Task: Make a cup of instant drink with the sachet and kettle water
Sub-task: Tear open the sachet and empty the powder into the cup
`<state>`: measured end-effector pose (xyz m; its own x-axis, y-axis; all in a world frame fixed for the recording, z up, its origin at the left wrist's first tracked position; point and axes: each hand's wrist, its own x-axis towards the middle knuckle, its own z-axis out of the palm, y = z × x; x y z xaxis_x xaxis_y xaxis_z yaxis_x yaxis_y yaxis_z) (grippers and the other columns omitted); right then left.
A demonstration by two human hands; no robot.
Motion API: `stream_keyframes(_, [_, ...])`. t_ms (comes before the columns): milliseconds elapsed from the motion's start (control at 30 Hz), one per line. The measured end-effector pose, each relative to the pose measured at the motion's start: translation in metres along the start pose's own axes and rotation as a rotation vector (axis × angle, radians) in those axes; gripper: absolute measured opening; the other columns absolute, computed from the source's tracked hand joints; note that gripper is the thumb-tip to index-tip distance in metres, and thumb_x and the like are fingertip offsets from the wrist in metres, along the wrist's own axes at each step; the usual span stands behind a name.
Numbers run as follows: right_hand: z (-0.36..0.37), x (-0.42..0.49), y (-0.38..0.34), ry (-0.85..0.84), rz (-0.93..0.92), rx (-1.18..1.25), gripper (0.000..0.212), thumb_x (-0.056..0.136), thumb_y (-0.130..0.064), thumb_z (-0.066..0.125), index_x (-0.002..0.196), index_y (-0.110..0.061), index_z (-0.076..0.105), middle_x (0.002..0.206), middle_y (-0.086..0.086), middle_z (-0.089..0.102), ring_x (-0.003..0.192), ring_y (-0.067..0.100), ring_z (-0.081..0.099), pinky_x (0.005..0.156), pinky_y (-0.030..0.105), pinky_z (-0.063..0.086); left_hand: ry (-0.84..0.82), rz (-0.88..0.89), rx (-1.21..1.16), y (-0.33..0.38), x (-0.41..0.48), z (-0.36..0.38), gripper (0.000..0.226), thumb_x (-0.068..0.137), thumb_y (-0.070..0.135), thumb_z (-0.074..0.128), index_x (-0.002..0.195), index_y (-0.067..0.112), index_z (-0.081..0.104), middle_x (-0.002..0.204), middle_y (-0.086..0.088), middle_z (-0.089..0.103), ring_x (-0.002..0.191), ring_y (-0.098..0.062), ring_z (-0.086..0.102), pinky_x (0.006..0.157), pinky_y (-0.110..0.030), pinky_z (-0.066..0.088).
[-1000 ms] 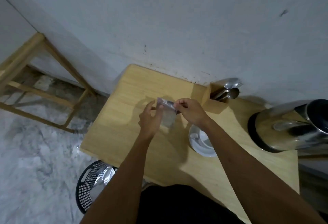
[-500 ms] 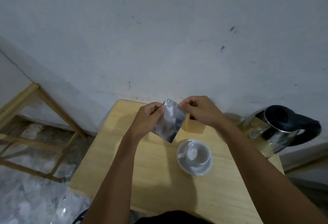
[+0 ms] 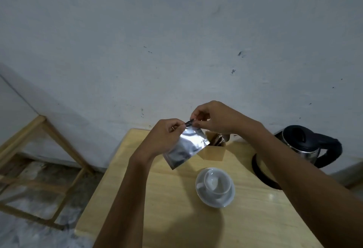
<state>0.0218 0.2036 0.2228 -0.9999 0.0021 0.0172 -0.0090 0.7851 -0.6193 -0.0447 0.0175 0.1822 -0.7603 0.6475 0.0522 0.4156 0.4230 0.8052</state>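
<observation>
Sachet (image 3: pixel 185 146) pinched at its top edge by both my hands, held in the air over the bench (image 3: pixel 176 218).
My left hand (image 3: pixel 167 137) has its grip clamped on the top left corner, my right hand (image 3: pixel 214 117) has its grip clamped just beside it on the same edge; foil hangs tilted. White cup (image 3: pixel 217 183) sits on its saucer (image 3: pixel 215 198) below, right of the sachet. Kettle (image 3: pixel 306 145) stands at the far right. Wooden holder (image 3: pixel 214 152) with spoons sits behind the sachet.
</observation>
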Motion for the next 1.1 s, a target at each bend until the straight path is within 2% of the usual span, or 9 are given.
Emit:
stream_keyframes(67, [0.000, 0.003, -0.004, 0.004, -0.015, -0.017, 0.007, 0.087, -0.022, 0.071, 0.094, -0.020, 0.073, 0.086, -0.010, 0.070, 0.078, 0.003, 0.065, 0.067, 0.022, 0.056, 0.009, -0.009, 0.014, 0.003, -0.001, -0.002, 0.017, 0.096, 0.023, 0.051, 0.089, 0.019, 0.067, 0.076, 0.005, 0.063, 0.069, -0.006, 0.052, 0.061, -0.014, 0.038])
stream_keyframes(167, [0.000, 0.006, -0.007, 0.007, -0.002, -0.002, 0.004, 0.086, -0.025, 0.072, 0.086, -0.022, 0.074, 0.081, -0.011, 0.073, 0.077, 0.003, 0.068, 0.081, 0.033, 0.058, 0.037, 0.016, 0.028, 0.006, -0.001, -0.003, 0.016, 0.097, 0.024, 0.051, 0.090, 0.022, 0.066, 0.081, 0.006, 0.065, 0.074, -0.006, 0.056, 0.065, -0.015, 0.040])
stream_keyframes(267, [0.000, 0.008, -0.011, 0.000, -0.004, -0.081, 0.006, 0.086, -0.029, 0.070, 0.086, -0.025, 0.074, 0.077, -0.018, 0.069, 0.078, 0.004, 0.066, 0.076, 0.033, 0.056, 0.044, 0.026, 0.043, 0.004, 0.000, -0.004, 0.019, 0.096, 0.023, 0.050, 0.089, 0.017, 0.067, 0.085, -0.005, 0.068, 0.079, -0.019, 0.060, 0.069, -0.021, 0.043])
stream_keyframes(400, [0.002, 0.009, -0.017, 0.003, -0.047, -0.268, 0.006, 0.086, -0.033, 0.066, 0.087, -0.030, 0.071, 0.068, -0.026, 0.055, 0.078, 0.006, 0.060, 0.060, 0.021, 0.041, 0.037, 0.032, 0.122, -0.003, 0.005, -0.002, 0.019, 0.095, 0.024, 0.050, 0.089, 0.019, 0.067, 0.083, 0.000, 0.069, 0.081, -0.021, 0.061, 0.072, -0.031, 0.047])
stream_keyframes(500, [0.001, 0.009, -0.019, 0.001, -0.062, -0.289, 0.008, 0.087, -0.032, 0.065, 0.089, -0.027, 0.071, 0.070, -0.022, 0.055, 0.078, 0.007, 0.060, 0.058, 0.019, 0.038, 0.038, 0.028, 0.120, -0.005, 0.007, 0.000, 0.020, 0.097, 0.025, 0.048, 0.090, 0.022, 0.066, 0.084, 0.004, 0.068, 0.078, -0.015, 0.060, 0.069, -0.026, 0.044])
stream_keyframes(667, [0.000, 0.011, -0.015, -0.012, -0.070, -0.250, 0.008, 0.090, -0.029, 0.064, 0.089, -0.024, 0.070, 0.086, -0.009, 0.070, 0.080, 0.010, 0.064, 0.068, 0.027, 0.050, 0.099, 0.060, 0.037, -0.001, 0.004, 0.002, 0.021, 0.096, 0.022, 0.049, 0.085, 0.019, 0.066, 0.080, -0.002, 0.068, 0.077, -0.017, 0.061, 0.070, -0.028, 0.046])
stream_keyframes(800, [0.004, 0.008, -0.012, 0.024, -0.121, -0.171, 0.009, 0.092, -0.023, 0.062, 0.087, -0.021, 0.069, 0.087, -0.009, 0.072, 0.074, 0.000, 0.061, 0.064, 0.016, 0.044, 0.159, 0.056, -0.088, 0.007, 0.000, 0.002, 0.028, 0.094, 0.017, 0.051, 0.070, 0.029, 0.062, 0.074, 0.003, 0.066, 0.066, -0.002, 0.054, 0.061, -0.010, 0.041])
stream_keyframes(967, [0.018, 0.003, -0.008, 0.123, -0.218, -0.161, 0.009, 0.092, -0.017, 0.060, 0.086, -0.015, 0.066, 0.085, -0.003, 0.069, 0.080, 0.015, 0.061, 0.073, 0.036, 0.051, 0.181, -0.046, -0.319, 0.011, -0.002, 0.005, 0.028, 0.093, 0.014, 0.051, 0.071, 0.022, 0.067, 0.066, 0.011, 0.063, 0.059, 0.006, 0.053, 0.057, -0.003, 0.040])
stream_keyframes(1100, [0.032, 0.000, -0.002, 0.186, -0.330, -0.260, 0.011, 0.086, -0.005, 0.055, 0.080, -0.007, 0.064, 0.077, 0.004, 0.062, 0.075, 0.023, 0.057, 0.075, 0.050, 0.052, 0.162, -0.159, -0.484, 0.006, -0.004, 0.012, 0.022, 0.093, 0.015, 0.052, 0.085, 0.012, 0.072, 0.080, 0.004, 0.069, 0.069, 0.005, 0.060, 0.063, -0.003, 0.044])
